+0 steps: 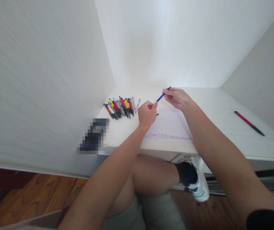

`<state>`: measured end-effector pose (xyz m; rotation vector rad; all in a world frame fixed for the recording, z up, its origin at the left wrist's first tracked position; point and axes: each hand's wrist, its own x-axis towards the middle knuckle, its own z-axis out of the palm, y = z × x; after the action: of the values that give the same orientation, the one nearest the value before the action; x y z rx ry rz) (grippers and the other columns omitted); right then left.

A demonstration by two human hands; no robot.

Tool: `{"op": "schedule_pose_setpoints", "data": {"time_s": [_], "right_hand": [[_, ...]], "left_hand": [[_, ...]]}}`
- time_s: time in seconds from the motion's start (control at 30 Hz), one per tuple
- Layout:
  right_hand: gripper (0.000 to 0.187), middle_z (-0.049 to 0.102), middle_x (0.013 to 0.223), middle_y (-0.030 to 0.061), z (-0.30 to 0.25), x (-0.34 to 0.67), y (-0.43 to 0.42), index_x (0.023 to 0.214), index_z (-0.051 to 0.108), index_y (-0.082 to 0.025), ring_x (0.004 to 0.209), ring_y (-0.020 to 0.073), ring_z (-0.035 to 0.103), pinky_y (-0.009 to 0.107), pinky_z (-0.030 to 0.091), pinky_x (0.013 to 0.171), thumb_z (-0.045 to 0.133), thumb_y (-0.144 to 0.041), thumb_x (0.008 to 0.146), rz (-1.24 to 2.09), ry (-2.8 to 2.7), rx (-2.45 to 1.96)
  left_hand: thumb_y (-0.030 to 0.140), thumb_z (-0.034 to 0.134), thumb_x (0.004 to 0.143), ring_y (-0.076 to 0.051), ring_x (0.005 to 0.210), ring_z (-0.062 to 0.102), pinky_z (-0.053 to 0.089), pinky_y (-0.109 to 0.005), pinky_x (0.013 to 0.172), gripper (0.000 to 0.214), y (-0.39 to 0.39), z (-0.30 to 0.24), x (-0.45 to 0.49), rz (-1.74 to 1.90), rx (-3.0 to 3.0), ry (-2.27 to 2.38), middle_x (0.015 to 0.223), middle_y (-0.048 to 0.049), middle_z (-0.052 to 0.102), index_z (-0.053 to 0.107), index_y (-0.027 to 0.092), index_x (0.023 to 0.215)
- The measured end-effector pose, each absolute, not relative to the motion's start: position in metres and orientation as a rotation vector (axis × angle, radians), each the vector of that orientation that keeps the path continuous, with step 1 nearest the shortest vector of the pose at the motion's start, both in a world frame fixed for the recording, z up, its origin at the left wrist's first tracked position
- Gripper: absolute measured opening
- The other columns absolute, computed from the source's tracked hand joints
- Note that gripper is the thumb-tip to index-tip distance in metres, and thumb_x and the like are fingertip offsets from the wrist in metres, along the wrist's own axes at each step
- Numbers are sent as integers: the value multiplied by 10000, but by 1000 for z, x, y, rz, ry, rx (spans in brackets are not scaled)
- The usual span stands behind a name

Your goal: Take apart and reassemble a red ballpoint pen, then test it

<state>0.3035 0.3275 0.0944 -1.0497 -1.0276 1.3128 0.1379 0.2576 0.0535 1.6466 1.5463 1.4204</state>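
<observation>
My right hand [176, 97] is closed in a pinch on the upper part of a blue pen [160, 97] with a dark end. The pen slants down to the left, and its lower end meets the thumb of my left hand [148, 113], whose fingers are curled round that end and hide it. A small black tip [157, 114] shows beside my left hand; whether it belongs to another thing, I cannot tell. Under both hands lies a white sheet of paper [170, 124], with a band of small coloured marks along its near edge.
Several pens [120, 107] in red, yellow, white and grey lie bunched on the left of the white desk [211, 127]. One red and black pen [249, 123] lies far right. White panels [163, 41] enclose the desk at the back and sides. A pixelated dark patch [94, 135] covers the left edge.
</observation>
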Motion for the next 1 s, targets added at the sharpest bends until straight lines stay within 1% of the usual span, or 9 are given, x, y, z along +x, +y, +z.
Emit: {"op": "schedule_pose_setpoints", "data": {"time_s": [0.1,0.2,0.3,0.37,0.43,0.53,0.67,0.83,1.0], "right_hand": [[121,646,776,-4,95,305,327,762,697,-157,658,39,564,105,503,622,776,-92,827,1343,-1041,-1010],[123,680,822,-6,97,305,324,811,713,-178,717,53,600,117,520,655,768,-68,813,1382,-1055,-962],[170,698,844,-10,99,302,320,858,717,-197,776,67,631,138,537,695,759,-43,797,1391,-1053,-943],[195,710,869,-6,101,301,318,874,713,-200,812,72,645,148,539,717,759,-35,782,1386,-1053,-935],[216,719,892,4,101,300,318,882,710,-198,836,79,655,158,539,729,773,-31,760,1376,-1046,-932],[236,723,901,14,100,300,319,880,708,-194,845,85,659,166,541,732,794,-27,737,1360,-1031,-939],[218,723,902,16,98,300,321,871,709,-193,862,84,664,160,546,737,758,-13,759,1355,-1017,-935],[225,728,925,29,97,300,321,894,711,-187,900,94,671,169,551,757,734,-7,761,1347,-1020,-936],[238,725,956,28,97,299,319,902,707,-198,917,107,666,205,552,806,743,-30,737,1341,-1077,-904]], "left_hand": [[451,528,1000,-172,699,569,445,-323,742,438,261,53,140,1393,1598,1492,681,-28,611,545,212,632],[454,428,1033,-139,559,477,400,-301,587,479,263,54,141,1309,1283,1336,573,-7,486,534,207,636],[428,426,1037,-104,486,367,304,-254,468,436,263,58,141,1272,981,1181,560,19,398,477,205,666],[424,453,1033,-90,486,372,305,-236,456,410,261,60,140,1303,945,1164,595,15,433,496,197,694],[411,502,1023,-80,503,422,351,-229,470,361,258,62,139,1350,980,1184,662,1,516,535,185,743],[344,630,975,-77,553,504,426,-221,511,236,255,62,140,1419,1029,1199,780,-20,614,565,169,831],[261,702,930,-82,601,556,466,-215,534,163,253,63,140,1444,1073,1247,866,-45,662,585,155,890],[322,660,969,-92,591,571,461,-220,530,214,254,64,139,1395,1100,1302,834,-59,674,593,149,863],[455,455,1053,-108,537,529,429,-248,514,432,260,58,140,1329,1113,1330,642,-21,562,563,172,745]]}}
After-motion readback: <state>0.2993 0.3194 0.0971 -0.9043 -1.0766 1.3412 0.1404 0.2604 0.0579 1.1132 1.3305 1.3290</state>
